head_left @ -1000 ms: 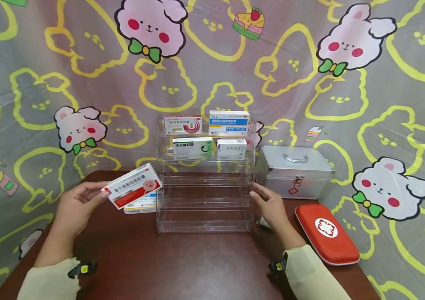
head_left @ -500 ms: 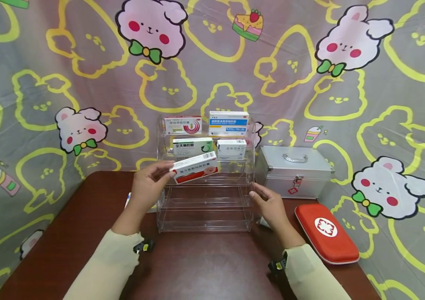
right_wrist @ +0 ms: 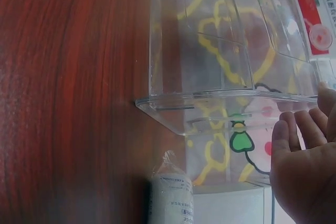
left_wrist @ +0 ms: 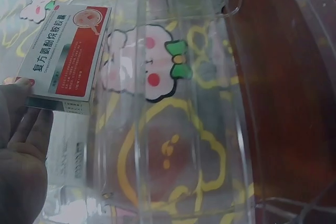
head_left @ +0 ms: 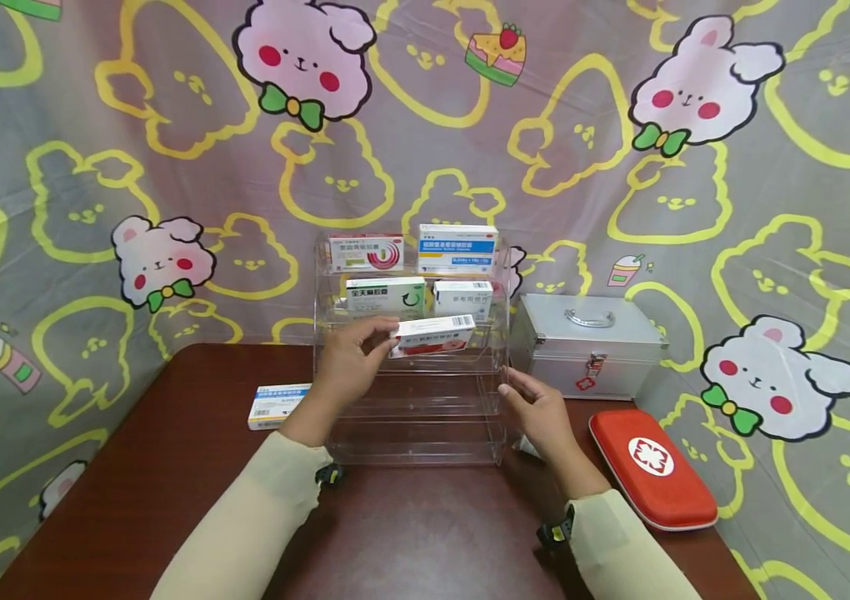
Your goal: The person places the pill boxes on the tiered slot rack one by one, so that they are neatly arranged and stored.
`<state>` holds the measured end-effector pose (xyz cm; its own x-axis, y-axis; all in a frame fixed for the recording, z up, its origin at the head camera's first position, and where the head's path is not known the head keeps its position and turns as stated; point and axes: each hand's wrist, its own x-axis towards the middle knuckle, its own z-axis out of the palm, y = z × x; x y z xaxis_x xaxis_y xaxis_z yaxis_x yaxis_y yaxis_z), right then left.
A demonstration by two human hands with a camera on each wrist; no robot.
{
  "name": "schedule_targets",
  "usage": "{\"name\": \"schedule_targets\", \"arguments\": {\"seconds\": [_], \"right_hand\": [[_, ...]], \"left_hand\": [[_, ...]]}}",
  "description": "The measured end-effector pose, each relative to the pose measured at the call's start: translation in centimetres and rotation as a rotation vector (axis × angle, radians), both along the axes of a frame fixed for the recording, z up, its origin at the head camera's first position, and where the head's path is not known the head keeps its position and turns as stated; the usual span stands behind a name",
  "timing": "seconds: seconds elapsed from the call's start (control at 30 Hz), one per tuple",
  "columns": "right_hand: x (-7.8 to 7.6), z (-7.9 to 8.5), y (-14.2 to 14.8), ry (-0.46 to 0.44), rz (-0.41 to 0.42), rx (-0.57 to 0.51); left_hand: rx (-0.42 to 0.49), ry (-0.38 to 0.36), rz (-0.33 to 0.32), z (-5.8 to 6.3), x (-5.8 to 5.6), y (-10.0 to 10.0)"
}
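Between thumb and fingers, my left hand pinches a red-and-white medicine box by its left end. The box overlaps the third tier of a clear tiered display rack in the head view. Its printed face and red panel show in the left wrist view. At the rack's right side, my right hand holds the edge of the side panel, thumb in front and fingers outside. Above the held box, a green-and-white box and a white box stand on the second tier.
On the top tier are a pink-and-white box and a blue-and-white box. Another blue-and-white box lies left of the rack. To the right stand a silver case and a red first-aid pouch. A plastic-wrapped white roll lies beside the rack.
My left hand has carried the red-and-white box from the left of the rack rightward to the third tier, uncovering the blue-and-white box on the table. The right hand has stayed at the rack's side.
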<state>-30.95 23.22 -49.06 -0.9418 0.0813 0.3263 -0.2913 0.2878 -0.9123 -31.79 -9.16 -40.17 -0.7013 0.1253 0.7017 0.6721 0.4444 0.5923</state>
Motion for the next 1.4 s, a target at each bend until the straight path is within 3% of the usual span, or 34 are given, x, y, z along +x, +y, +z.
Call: {"name": "schedule_targets", "arguments": {"seconds": [0.2,0.57,1.0,1.4], "right_hand": [[0.1,0.1,0.0,-0.007,0.01,-0.022],[0.1,0.2,-0.1,-0.005,0.001,-0.012],[0.3,0.2,-0.3,-0.01,0.016,-0.019],[0.2,0.0,-0.2,-0.002,0.008,-0.023]], "left_hand": [[-0.021,-0.039,0.014,-0.4,-0.6,1.6],[-0.052,-0.029,-0.004,-0.4,-1.9,3.4],[-0.04,-0.165,-0.029,-1.7,-2.9,4.2],[-0.054,-0.226,-0.037,-1.6,-3.2,4.5]]}}
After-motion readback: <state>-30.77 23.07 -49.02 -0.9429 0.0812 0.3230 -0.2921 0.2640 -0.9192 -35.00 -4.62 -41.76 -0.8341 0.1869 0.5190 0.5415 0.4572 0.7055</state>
